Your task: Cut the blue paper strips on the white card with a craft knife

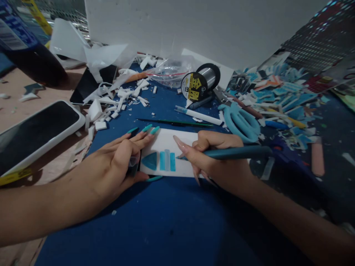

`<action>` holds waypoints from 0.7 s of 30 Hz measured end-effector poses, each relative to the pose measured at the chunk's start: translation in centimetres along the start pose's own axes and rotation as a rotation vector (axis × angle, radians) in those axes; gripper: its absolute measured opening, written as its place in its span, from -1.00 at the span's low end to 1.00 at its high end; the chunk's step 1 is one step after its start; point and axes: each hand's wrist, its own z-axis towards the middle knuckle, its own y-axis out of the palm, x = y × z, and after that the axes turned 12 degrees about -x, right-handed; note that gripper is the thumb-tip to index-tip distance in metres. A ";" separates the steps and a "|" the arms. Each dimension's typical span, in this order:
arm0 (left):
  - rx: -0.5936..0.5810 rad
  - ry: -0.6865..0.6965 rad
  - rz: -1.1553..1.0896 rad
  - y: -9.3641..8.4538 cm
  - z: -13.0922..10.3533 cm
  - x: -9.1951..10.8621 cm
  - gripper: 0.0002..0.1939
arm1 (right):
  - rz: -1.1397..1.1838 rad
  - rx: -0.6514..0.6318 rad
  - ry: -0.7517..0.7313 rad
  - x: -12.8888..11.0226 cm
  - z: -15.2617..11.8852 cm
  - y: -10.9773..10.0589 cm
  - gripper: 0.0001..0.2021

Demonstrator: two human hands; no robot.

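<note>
The left hand (116,162) presses flat on the white strip (169,153), fingers spread. The right hand (216,155), at its 3 o'clock, grips a teal pen (238,152).

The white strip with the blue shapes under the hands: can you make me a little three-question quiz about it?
1. True or false: the left hand presses on the white strip.
2. What does the right hand hold? A teal-handled tool, B scissors, C phone.
3. Fill in: beside the blue triangle lie narrow blue ___.

Key: 1 true. 2 A. 3 bars.
</note>
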 end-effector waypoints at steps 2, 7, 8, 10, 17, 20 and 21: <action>0.010 0.007 -0.008 0.1 -0.1 -0.1 -0.62 | 0.013 -0.007 -0.002 -0.2 0.0 0.0 -0.47; 0.008 -0.035 -0.003 0.5 -0.4 -0.3 -0.61 | 0.027 -0.022 0.047 -0.8 0.1 0.0 -0.48; 0.016 -0.025 -0.007 0.5 -0.4 -0.3 -0.61 | 0.028 -0.025 0.045 -0.9 0.1 0.0 -0.48; 0.022 -0.004 -0.022 0.5 -0.3 -0.2 -0.61 | 0.021 -0.032 0.031 -1.0 0.1 0.0 -0.48; 0.008 -0.008 -0.012 0.0 -0.1 0.0 -0.70 | -0.109 -0.022 -0.051 -0.7 -0.3 -0.2 -0.47; 0.011 0.015 0.012 -0.1 0.1 0.0 -0.78 | -0.130 -0.020 -0.038 -0.7 -0.3 -0.2 -0.48; 0.010 0.011 0.017 -0.1 0.1 0.1 -0.77 | -0.131 -0.029 -0.037 -0.7 -0.3 -0.3 -0.48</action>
